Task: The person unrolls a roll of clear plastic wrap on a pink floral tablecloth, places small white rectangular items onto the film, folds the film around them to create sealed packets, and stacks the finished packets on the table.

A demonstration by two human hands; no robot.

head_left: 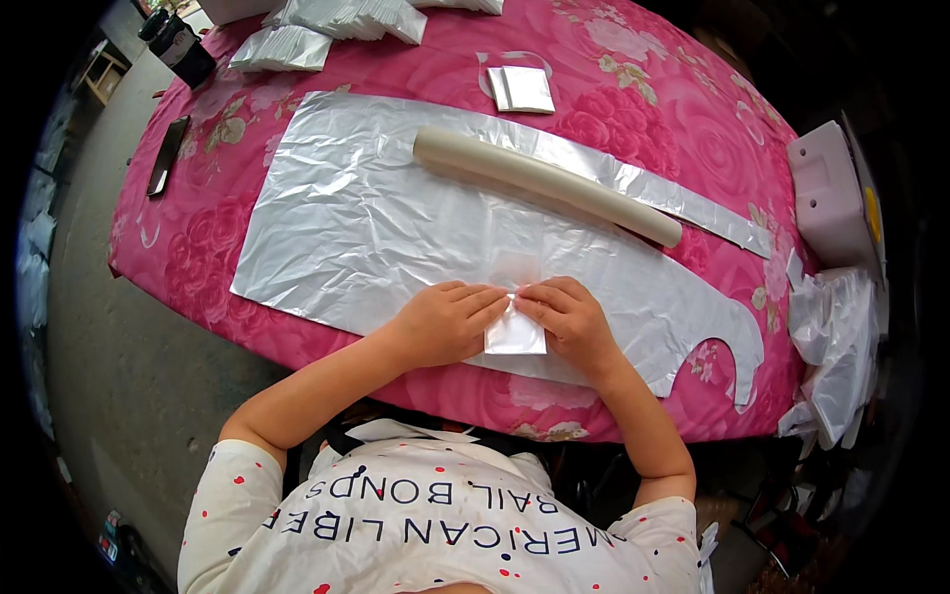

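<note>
Here it is, the packet (516,335), a silvery folded square near the close edge of the big sheet (346,198), and 2 hands are on it! Left hand (445,322): fingers close together, half curled, tips at the packet's far left corner. Right hand (572,325), curled much the same, tips at the far right corner; whether either pinches film from underneath, I can't tell from here. Feather-light, I'd say, soft and slick, likely to slide on itself and spring open, so take it by the folded edges with flat fingertips, no sharp tugs, as thin film may tear. Just beyond, a beige tube (544,185) lies slantwise across the sheet. Farther out, 2 more packets (526,90) on the pink cloth (683,69), heaped packets (346,20) at the far side, phone (168,156) and dark jar (178,48) to the left, pale box (831,188) and clear bags (836,337) over on the right
</note>
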